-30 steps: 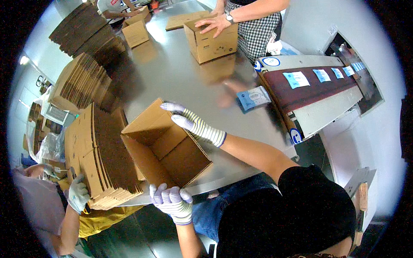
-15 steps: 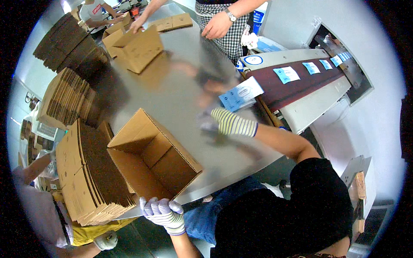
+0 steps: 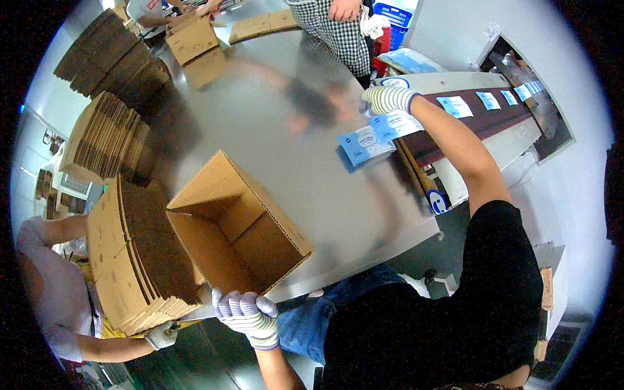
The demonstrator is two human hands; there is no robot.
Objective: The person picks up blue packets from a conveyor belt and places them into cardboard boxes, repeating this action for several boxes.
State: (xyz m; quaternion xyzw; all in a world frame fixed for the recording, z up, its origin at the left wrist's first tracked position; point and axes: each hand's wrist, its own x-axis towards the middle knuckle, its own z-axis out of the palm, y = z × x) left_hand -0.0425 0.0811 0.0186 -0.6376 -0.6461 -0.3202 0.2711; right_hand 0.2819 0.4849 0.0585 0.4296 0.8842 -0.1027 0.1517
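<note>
My left hand [image 3: 246, 318], in a striped glove, has its fingers curled at the near edge of an open cardboard box [image 3: 260, 240]. The box stands tilted toward me with its inside showing. My right hand [image 3: 390, 99], in a matching glove, reaches over the table end of a conveyor, back upward and fingers stretched out. Right beside it lies a blue and white packet [image 3: 395, 125]; whether they touch is hard to see. Another such packet [image 3: 366, 146] rests on the metal table [image 3: 299, 188] in front of the conveyor.
More packets [image 3: 489, 101] lie in a row on the dark conveyor belt [image 3: 448, 136], which comes through a wall opening. Stacks of flat cardboard [image 3: 140, 253] line the table's left side. A person in a checkered apron [image 3: 335, 39] stands across; another person's gloved hand [image 3: 161, 335] is at left.
My right hand has moved away and up to the conveyor's end. One packet now lies on the table. Across the table, the co-worker's box has shifted back. My left hand stays at the box.
</note>
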